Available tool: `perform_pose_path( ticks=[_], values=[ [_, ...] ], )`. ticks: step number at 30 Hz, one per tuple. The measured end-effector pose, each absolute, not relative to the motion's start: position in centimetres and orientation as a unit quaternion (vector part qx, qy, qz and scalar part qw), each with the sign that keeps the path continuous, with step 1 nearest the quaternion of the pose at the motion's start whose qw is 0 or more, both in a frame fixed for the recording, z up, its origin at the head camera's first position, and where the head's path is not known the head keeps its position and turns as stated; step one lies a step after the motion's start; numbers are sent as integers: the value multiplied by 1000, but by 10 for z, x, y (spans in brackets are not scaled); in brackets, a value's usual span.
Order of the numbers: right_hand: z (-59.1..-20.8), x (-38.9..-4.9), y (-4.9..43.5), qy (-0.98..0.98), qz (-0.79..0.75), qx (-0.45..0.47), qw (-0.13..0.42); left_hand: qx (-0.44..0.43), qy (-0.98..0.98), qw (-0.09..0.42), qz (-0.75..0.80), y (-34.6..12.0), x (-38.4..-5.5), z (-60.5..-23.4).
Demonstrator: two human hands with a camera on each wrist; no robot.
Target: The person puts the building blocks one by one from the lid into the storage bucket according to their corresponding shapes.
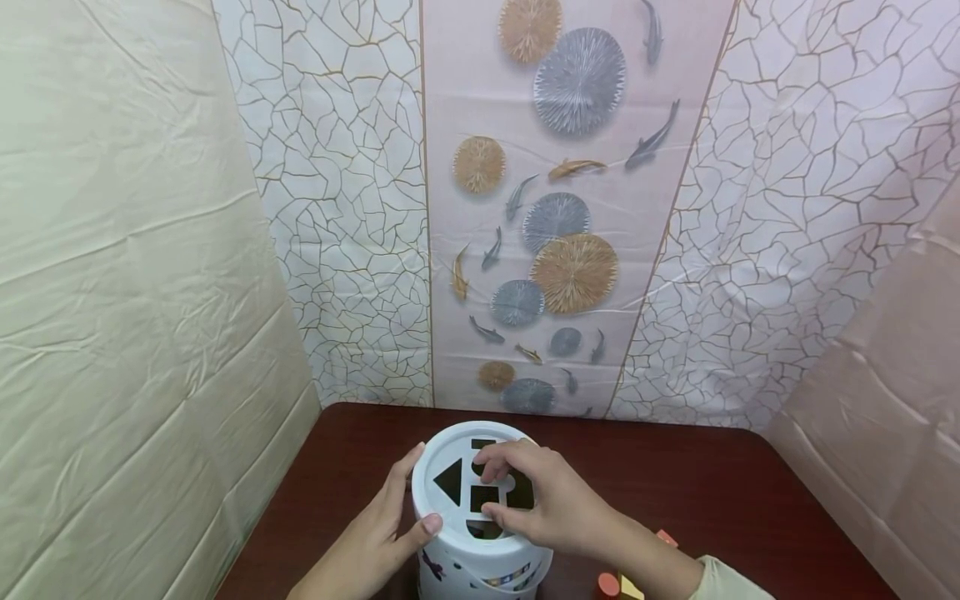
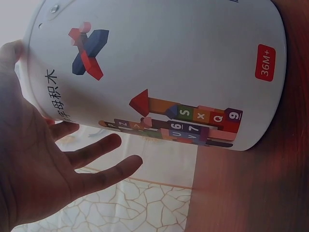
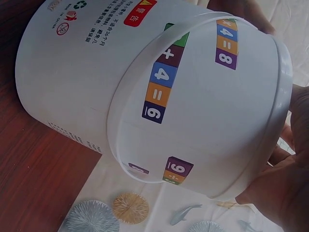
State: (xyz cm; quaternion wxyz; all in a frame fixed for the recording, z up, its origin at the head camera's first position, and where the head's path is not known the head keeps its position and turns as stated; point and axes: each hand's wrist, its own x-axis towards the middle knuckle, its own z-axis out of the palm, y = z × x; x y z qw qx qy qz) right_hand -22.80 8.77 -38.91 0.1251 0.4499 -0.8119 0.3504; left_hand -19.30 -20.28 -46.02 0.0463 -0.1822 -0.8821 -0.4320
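A white toy-block bucket (image 1: 480, 575) with printed letter and number blocks stands at the table's near edge. Its white lid (image 1: 442, 521) has dark cut-outs, among them a triangle and a square. My left hand (image 1: 375, 533) rests against the lid's left side, thumb on the rim; in the left wrist view several fingers of the left hand (image 2: 43, 164) stretch out, spread, beside the bucket wall (image 2: 169, 58). Over the cut-outs hovers my right hand (image 1: 551, 500), fingers loosely bent and thumb apart, with nothing visible between them. The white carrying handle (image 3: 116, 111) hangs against the bucket's side.
To the right of the bucket, partly behind the right forearm, lie a red round block (image 1: 608, 585), a yellow block (image 1: 630, 588) and a red block (image 1: 666, 539). The dark red table (image 1: 697, 483) ends at a patterned cloth wall (image 1: 360, 250), with cloth on both sides.
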Motion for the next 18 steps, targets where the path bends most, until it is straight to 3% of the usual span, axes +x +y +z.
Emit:
perform_pose_path(
  ticks=[11,18],
  values=[
    [-386,-224,91,-809,353,449,138,-177,-881,43,-436,-201,-192,-459],
    [-388,-220,99,-805,344,450,177,-181,-881,49,-433,-202,-192,-460]
  ],
)
